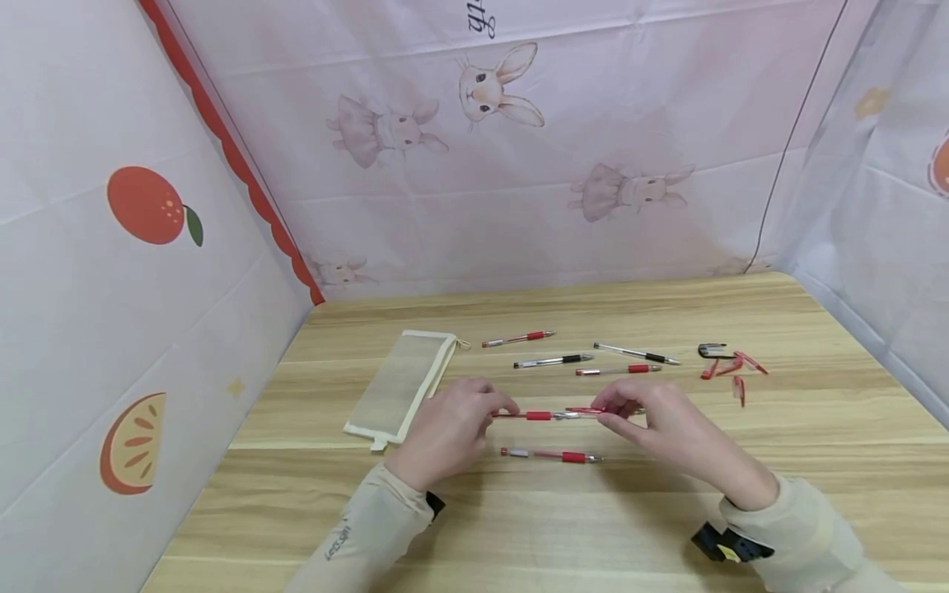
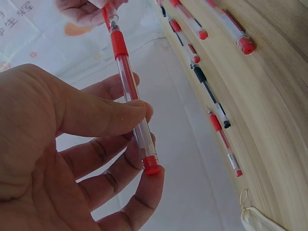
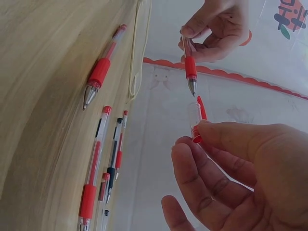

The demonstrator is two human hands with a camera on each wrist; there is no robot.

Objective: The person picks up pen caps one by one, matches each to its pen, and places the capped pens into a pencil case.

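My left hand [image 1: 454,424] pinches a clear-barrelled red gel pen [image 2: 129,82] between thumb and fingers, its red end plug near a fingertip. The pen's tip points toward my right hand [image 1: 670,424]. Between that thumb and fingers is a clear pen cap with a red clip [image 3: 195,120]. The pen tip stands right at the cap's mouth, roughly in line with it; the right wrist view shows the tip just outside. Another red pen [image 1: 573,457] lies on the table just in front of the hands, uncapped.
Beyond the hands lie a red pen [image 1: 535,336], a black pen [image 1: 571,359], a second black pen [image 1: 652,357] and another red pen [image 1: 643,369]. Loose red caps [image 1: 730,366] and a black cap [image 1: 710,351] are at right. A pale mesh zip pouch [image 1: 400,383] lies left on the wooden table [image 1: 815,461].
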